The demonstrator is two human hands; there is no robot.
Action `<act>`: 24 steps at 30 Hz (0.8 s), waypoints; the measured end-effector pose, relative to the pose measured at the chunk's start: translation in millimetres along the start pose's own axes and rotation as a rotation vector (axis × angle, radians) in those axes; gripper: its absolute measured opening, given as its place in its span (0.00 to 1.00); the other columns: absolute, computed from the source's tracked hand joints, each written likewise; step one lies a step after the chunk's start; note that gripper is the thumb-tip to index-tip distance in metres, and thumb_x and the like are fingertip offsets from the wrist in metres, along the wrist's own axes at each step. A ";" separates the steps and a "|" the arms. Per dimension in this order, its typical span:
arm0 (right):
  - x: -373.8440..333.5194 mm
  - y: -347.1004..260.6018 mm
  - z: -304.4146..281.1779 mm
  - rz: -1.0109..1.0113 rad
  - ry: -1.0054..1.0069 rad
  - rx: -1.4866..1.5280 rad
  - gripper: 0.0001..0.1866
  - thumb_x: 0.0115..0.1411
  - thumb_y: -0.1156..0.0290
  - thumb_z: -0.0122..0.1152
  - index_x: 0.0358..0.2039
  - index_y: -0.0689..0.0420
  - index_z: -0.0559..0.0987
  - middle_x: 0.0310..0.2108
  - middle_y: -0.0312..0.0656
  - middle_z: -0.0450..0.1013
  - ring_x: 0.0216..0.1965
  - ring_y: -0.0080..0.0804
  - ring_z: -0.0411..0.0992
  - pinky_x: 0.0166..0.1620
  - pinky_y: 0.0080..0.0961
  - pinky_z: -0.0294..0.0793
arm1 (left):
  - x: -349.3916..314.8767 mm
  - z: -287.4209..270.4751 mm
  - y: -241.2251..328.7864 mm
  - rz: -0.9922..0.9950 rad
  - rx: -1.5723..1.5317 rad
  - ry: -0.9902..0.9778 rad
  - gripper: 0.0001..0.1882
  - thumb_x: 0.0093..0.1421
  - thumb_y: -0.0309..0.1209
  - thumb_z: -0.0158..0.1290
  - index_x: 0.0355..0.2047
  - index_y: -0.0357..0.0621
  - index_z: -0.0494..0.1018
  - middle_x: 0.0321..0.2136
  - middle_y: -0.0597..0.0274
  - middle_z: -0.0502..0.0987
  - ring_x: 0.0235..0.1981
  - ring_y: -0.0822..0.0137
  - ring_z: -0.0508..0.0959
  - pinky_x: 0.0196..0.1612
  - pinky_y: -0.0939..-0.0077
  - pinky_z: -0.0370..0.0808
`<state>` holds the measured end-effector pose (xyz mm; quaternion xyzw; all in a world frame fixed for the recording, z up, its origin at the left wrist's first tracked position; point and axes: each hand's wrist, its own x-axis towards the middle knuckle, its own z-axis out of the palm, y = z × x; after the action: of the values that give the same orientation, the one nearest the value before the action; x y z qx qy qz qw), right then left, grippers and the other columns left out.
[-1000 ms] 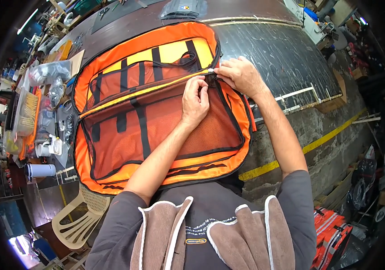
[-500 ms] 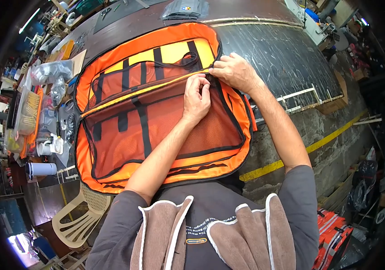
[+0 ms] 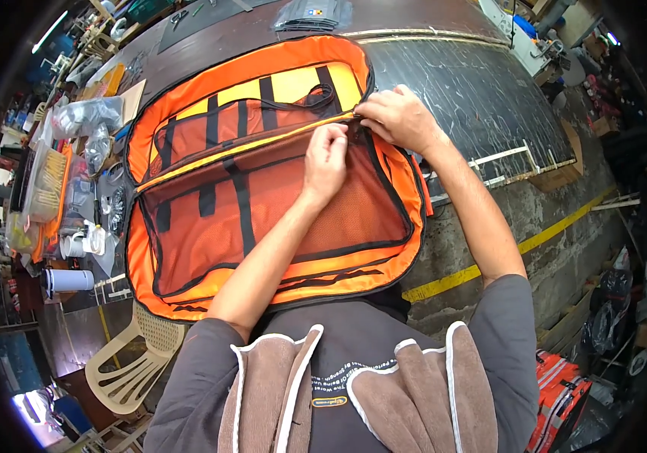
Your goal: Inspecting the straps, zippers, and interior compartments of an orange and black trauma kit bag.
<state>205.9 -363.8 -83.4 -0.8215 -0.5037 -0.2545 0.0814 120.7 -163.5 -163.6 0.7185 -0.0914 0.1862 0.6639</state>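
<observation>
An orange bag lies unfolded on the table, with yellow lining, black straps and dark mesh panels inside. A yellow strip crosses it along the fold between its two halves. At the right end of that fold, my right hand pinches the bag's edge with closed fingers. My left hand is closed just left of it, over the top border of the near mesh panel. Whatever lies between the left fingertips is hidden. A loop of black strap rests on the far half.
Flat grey packets lie at the table's far side. On the left stand a clear tub of yellow pieces, plastic bags and a white cylindrical container. A beige plastic chair is at lower left, an orange bag with reflective stripes at lower right.
My left hand has curled tighter and moved slightly left. My right hand has shifted a little right, still pinching at the end of the fold. The bag lies almost unchanged.
</observation>
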 end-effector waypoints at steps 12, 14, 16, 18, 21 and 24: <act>-8.5 -9.1 14.9 0.094 -0.330 -0.011 0.13 0.56 0.68 0.70 0.43 0.42 0.86 0.34 0.33 0.81 0.38 0.37 0.79 0.48 0.36 0.70 | -66.5 -150.1 86.7 0.006 0.377 -0.411 0.15 0.62 0.33 0.65 0.30 0.36 0.72 0.37 0.56 0.76 0.36 0.68 0.76 0.38 0.72 0.74; -9.1 -7.3 18.0 0.069 -0.324 -0.030 0.12 0.57 0.67 0.70 0.42 0.43 0.84 0.33 0.32 0.80 0.39 0.35 0.79 0.48 0.35 0.70 | -87.3 -143.7 97.0 0.129 0.725 -0.613 0.33 0.47 0.42 0.75 0.52 0.47 0.77 0.58 0.45 0.75 0.59 0.44 0.76 0.59 0.53 0.74; -10.4 -7.4 19.2 0.084 -0.195 0.124 0.10 0.59 0.69 0.68 0.42 0.47 0.81 0.33 0.35 0.80 0.39 0.39 0.80 0.45 0.38 0.72 | -106.1 -144.0 89.6 0.156 0.952 -0.724 0.36 0.49 0.39 0.73 0.60 0.53 0.76 0.64 0.48 0.72 0.67 0.44 0.69 0.67 0.50 0.67; -7.4 -13.4 16.3 0.197 -0.177 0.209 0.09 0.60 0.70 0.67 0.42 0.49 0.79 0.33 0.37 0.80 0.39 0.42 0.80 0.43 0.39 0.74 | -111.9 -150.9 82.8 0.269 1.033 -0.682 0.22 0.54 0.29 0.65 0.51 0.51 0.81 0.58 0.54 0.78 0.62 0.50 0.75 0.62 0.52 0.70; -24.5 -2.8 23.1 0.436 -0.002 0.442 0.07 0.65 0.70 0.66 0.42 0.55 0.79 0.32 0.41 0.80 0.33 0.37 0.79 0.41 0.33 0.77 | -75.5 -161.8 100.9 0.323 0.853 -0.476 0.12 0.54 0.19 0.56 0.38 0.46 0.81 0.35 0.56 0.84 0.39 0.53 0.84 0.43 0.58 0.79; -36.3 5.2 34.9 0.752 0.020 0.859 0.11 0.68 0.65 0.68 0.42 0.60 0.82 0.34 0.34 0.81 0.36 0.18 0.75 0.42 0.24 0.77 | -17.6 -198.5 136.9 0.388 0.848 -0.093 0.14 0.57 0.17 0.56 0.43 0.41 0.82 0.38 0.52 0.85 0.40 0.55 0.86 0.45 0.63 0.81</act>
<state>208.9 -381.3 -130.9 -0.8350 -0.2340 0.0120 0.4979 23.7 16.7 -34.6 0.9036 -0.1695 0.2953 0.2600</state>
